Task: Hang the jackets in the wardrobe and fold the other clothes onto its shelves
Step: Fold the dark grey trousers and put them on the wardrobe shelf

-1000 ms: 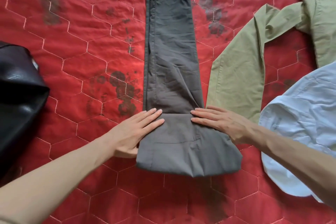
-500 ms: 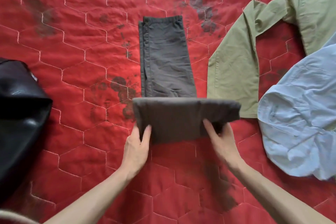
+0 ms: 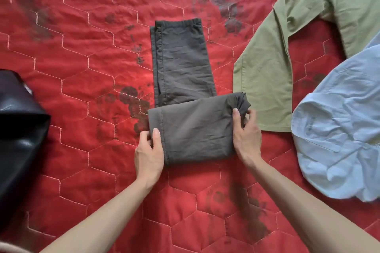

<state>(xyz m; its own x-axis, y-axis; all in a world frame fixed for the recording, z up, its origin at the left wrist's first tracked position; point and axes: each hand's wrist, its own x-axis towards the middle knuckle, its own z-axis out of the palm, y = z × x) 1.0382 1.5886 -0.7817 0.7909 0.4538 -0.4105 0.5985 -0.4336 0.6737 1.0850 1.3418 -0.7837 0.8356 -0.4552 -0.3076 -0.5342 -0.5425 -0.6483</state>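
Note:
Dark grey trousers (image 3: pixel 181 68) lie lengthwise on the red quilt, legs together, with the near end folded over into a thick block (image 3: pixel 195 129). My left hand (image 3: pixel 149 152) grips the left edge of that folded block, thumb on top. At the block's right edge, my right hand (image 3: pixel 245 133) pinches the bunched corner. The narrow far end of the trousers lies flat beyond the fold.
An olive green jacket (image 3: pixel 267 80) lies spread to the right, its sleeve reaching toward the trousers. A light blue shirt (image 3: pixel 339 129) sits crumpled at the right edge. A black leather jacket (image 3: pixel 18 135) lies at the left edge. The red quilt (image 3: pixel 82 68) covers everything underneath.
My hands went from pressing flat on the trousers to lifting the folded near end and rolling it farther over. The visible flat length has shortened.

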